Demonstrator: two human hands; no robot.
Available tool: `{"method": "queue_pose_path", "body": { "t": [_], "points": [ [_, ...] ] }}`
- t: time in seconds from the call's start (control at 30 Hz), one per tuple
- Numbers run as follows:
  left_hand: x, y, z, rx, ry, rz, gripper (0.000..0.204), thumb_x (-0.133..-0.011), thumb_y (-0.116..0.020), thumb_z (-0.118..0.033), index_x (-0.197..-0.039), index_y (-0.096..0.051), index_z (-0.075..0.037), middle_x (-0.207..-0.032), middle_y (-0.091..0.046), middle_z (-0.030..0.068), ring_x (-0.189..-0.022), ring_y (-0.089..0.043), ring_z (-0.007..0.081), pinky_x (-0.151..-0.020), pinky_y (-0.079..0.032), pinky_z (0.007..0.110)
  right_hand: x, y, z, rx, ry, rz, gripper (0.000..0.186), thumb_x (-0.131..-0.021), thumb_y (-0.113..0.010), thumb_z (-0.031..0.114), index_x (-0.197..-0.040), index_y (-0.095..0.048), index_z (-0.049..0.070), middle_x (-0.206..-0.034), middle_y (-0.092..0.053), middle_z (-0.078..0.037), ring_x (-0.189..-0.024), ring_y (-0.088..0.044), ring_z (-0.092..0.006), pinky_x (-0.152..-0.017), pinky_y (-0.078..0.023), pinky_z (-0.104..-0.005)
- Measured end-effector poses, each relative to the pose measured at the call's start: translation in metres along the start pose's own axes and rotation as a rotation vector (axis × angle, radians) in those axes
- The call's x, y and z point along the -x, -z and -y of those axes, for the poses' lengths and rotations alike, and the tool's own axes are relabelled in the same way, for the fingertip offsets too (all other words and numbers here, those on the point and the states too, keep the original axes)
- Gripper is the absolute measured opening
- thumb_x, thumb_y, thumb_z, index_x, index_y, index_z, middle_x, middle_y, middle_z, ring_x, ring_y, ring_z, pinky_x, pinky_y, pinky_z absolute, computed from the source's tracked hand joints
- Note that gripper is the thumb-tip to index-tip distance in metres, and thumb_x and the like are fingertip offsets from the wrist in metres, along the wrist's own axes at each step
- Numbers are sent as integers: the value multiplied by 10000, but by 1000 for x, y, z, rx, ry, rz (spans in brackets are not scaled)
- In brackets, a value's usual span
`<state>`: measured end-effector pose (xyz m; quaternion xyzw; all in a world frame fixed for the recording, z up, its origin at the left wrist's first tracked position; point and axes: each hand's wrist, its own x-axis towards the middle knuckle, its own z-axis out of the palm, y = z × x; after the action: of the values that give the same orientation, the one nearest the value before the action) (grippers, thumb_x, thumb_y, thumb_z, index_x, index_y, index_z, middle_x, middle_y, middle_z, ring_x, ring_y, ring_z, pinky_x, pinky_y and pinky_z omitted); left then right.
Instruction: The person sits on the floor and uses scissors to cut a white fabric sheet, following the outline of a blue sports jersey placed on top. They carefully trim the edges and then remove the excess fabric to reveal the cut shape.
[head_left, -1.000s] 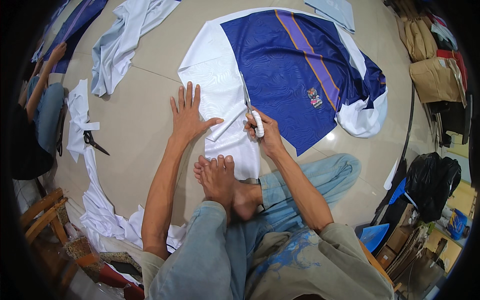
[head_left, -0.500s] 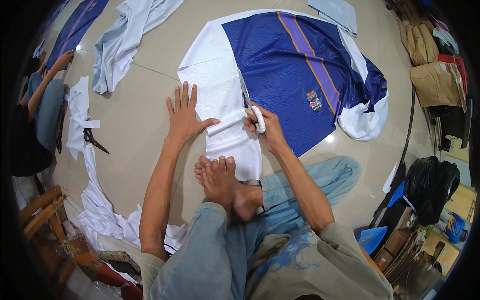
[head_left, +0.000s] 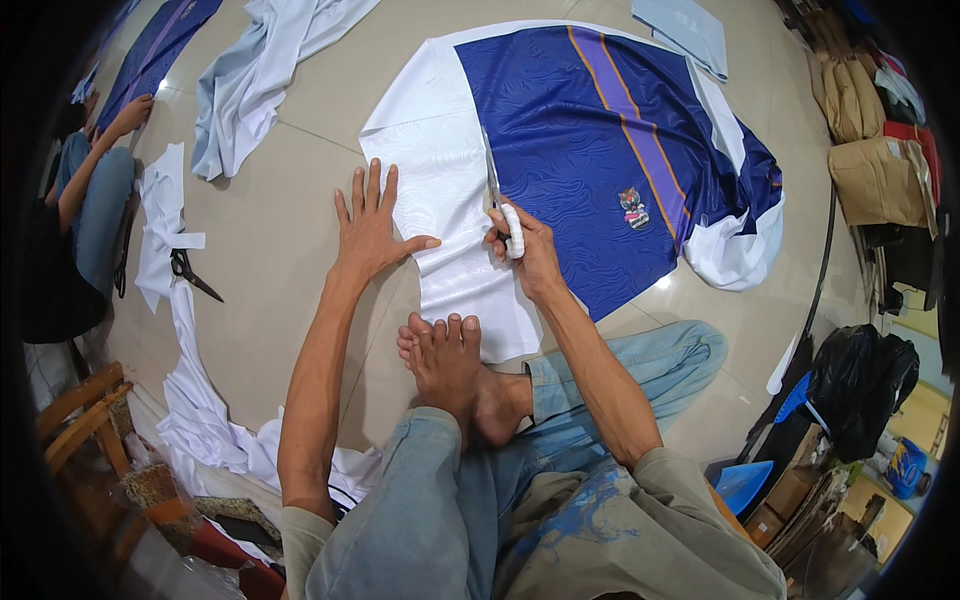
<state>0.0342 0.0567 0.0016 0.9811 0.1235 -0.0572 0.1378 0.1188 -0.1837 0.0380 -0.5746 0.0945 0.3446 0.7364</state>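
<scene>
A dark blue fabric piece with a purple, orange-edged stripe and a small emblem lies on the floor, bordered by white fabric. My left hand is spread flat on the left edge of the white part, thumb pointing right. In my right hand are scissors with white-wrapped handles, gripped at the seam where white meets blue. Their blades point away from me along that line; how far apart they are is hard to see. My bare foot rests against the near end of the white fabric.
White scraps trail along the left, with black scissors beside them. Another person's arm reaches over a similar blue cloth. Folded light-blue cloth lies at the back. Paper bags and a black plastic bag stand right.
The raised fold in the white fabric by my left thumb has flattened, and its near end has spread to the right. Both hands have stayed in nearly the same places.
</scene>
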Motion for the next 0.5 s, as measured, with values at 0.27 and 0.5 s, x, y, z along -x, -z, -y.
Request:
{"method": "queue_pose_path", "body": {
  "t": [0.27, 0.5],
  "points": [
    [0, 0, 0, 10, -4, -21, 1398, -601, -640, -915, -1621, -159, -88, -1690, -61, 182, -1551, 7, 417, -1167, 14, 708, -4, -6, 4, 11, -15, -15, 561, -889, -780, 170, -1382, -583, -11, -743, -637, -57, -587, -566, -88, -521, -435, -236],
    [3, -2, 3, 13, -7, -48, 1402, -595, -631, -921, -1621, -162, -89, -1688, -69, 186, -1551, 1, 415, -1160, 14, 718, -11, -7, 14, 53, -64, -20, 563, -883, -785, 177, -1374, -588, -15, -746, -636, -59, -593, -569, -92, -523, -447, -235]
  ]
}}
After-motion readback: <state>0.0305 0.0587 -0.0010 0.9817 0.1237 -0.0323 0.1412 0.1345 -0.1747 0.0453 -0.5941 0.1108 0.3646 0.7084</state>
